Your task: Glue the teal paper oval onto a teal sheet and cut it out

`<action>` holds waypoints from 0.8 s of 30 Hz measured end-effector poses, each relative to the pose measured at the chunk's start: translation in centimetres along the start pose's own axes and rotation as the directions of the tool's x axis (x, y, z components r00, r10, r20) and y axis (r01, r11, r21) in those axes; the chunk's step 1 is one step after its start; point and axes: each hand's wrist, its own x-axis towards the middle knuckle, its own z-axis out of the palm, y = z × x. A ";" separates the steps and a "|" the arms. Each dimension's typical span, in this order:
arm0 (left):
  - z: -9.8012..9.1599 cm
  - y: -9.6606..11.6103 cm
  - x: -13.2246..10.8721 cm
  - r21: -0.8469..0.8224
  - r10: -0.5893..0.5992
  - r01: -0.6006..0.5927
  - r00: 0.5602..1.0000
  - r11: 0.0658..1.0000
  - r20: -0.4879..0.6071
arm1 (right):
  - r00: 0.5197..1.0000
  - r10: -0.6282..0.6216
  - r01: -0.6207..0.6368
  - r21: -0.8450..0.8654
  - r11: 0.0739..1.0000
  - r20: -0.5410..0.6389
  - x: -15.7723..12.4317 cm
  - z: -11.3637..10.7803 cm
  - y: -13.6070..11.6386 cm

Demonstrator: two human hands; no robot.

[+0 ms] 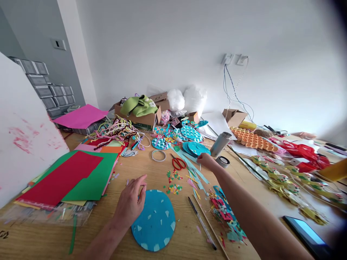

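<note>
A round blue disc (154, 225) with pale blue paper bits on it lies flat on the table in front of me. My left hand (131, 198) is at its upper left edge, fingers loosely bent, thumb apart, nothing visible in them. Farther off, my right hand (206, 161) is closed beside a stack of blue discs (199, 147) and a metal bottle (221, 143); what its fingertips pinch is hidden. Pale blue paper strips (199, 173) run close to that hand. Red-handled scissors (179, 163) and a tape roll (158, 155) lie to its left.
Coloured paper sheets (89, 177) are piled at left, pipe cleaners (114, 130) behind. Small paper dots (174, 189), a pen (202, 222) and a thin stick (211, 227) lie centrally. A phone (306, 234) and an orange egg tray (253, 139) are on the right.
</note>
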 end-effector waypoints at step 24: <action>-2.5 1.6 1.3 -0.728 -0.194 0.576 0.718 -0.372 0.668 | 0.721 -0.664 0.508 0.500 0.701 0.199 -17.7 5.0 -5.8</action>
